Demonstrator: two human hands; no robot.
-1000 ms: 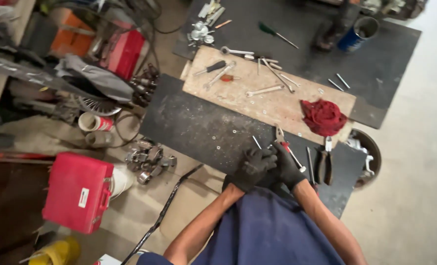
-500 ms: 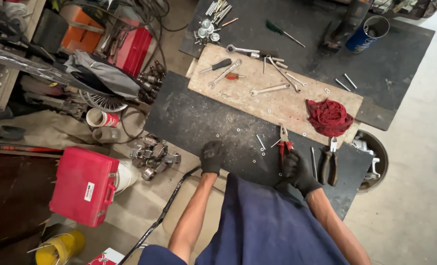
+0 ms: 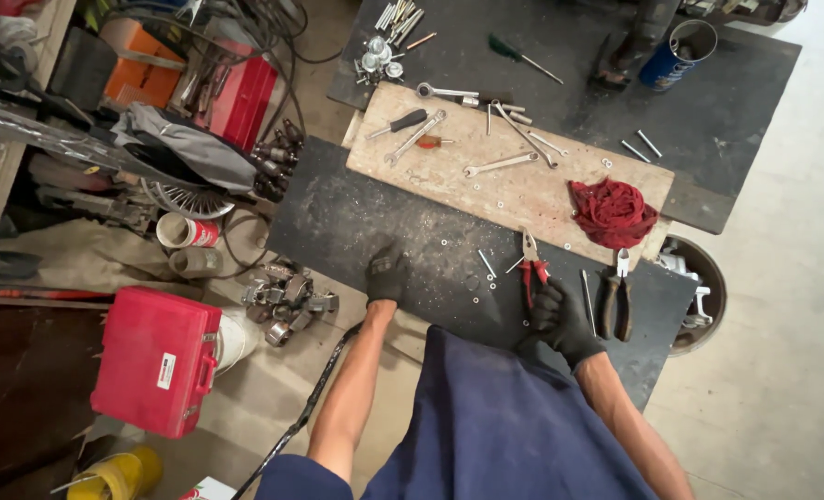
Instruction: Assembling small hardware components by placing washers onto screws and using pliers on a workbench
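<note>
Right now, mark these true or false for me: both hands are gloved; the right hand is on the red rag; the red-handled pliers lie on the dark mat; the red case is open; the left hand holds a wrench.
1. Both hands are gloved: true, the left hand and right hand wear black gloves.
2. Right hand on the red rag: false, it sits by the red-handled pliers.
3. Pliers on the dark mat: true.
4. Red case open: false, it is shut.
5. Left hand holds a wrench: false, it rests on the mat holding nothing.
</note>
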